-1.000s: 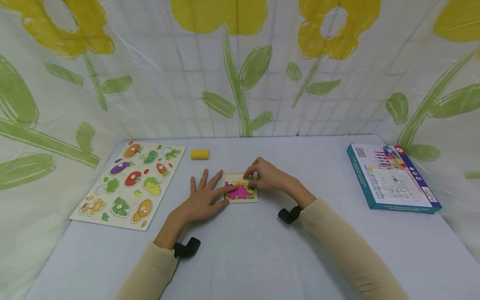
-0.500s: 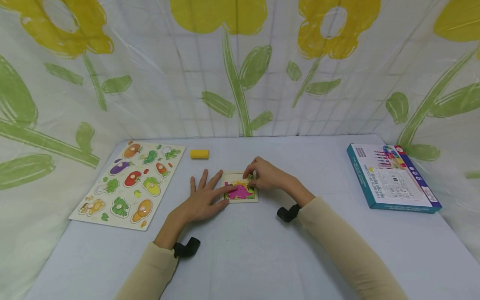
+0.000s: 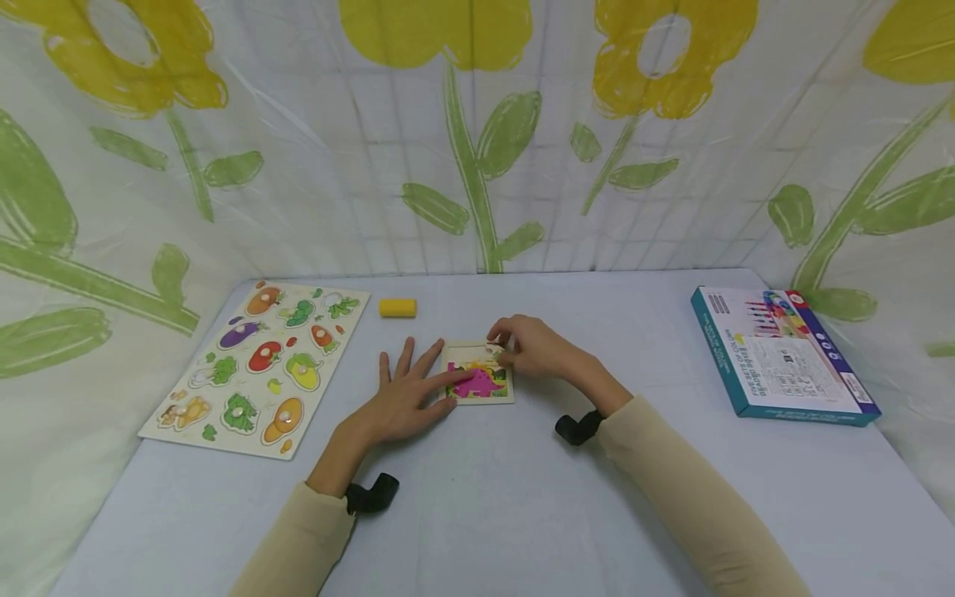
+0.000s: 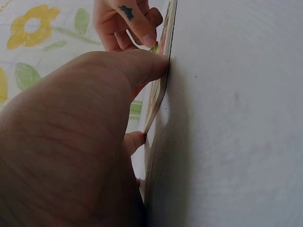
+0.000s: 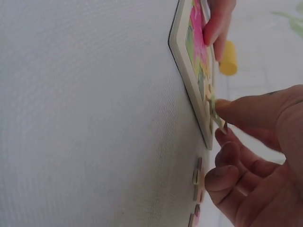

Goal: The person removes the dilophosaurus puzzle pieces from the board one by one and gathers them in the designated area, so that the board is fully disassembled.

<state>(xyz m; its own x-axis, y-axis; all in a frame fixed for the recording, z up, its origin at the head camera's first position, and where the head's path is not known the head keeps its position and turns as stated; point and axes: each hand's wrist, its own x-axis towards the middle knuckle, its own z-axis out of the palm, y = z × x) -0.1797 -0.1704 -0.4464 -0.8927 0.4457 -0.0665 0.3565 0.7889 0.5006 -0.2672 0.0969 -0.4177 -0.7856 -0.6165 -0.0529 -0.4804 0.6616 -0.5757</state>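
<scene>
A small jigsaw puzzle (image 3: 477, 384) with a pink dinosaur picture lies in a pale wooden frame at the middle of the table. My left hand (image 3: 406, 398) lies at its left side with fingers spread, the index finger resting across the picture and the thumb at the frame's near left corner. Over the upper right corner, my right hand (image 3: 540, 348) pinches a puzzle piece (image 5: 219, 120) between thumb and index finger. In the right wrist view that piece is tilted, close against the frame's edge, while the other fingers curl loosely.
Several loose puzzle pieces (image 5: 198, 182) lie beyond the frame in the right wrist view. A yellow cylinder (image 3: 398, 308) lies behind the left hand. A vegetable peg board (image 3: 279, 439) is at the left, and a flat teal-edged box (image 3: 791, 356) at the right.
My right hand has shifted very slightly right and toward me, and its fingertips with the piece tilt differently over the puzzle's corner. My left hand stays put.
</scene>
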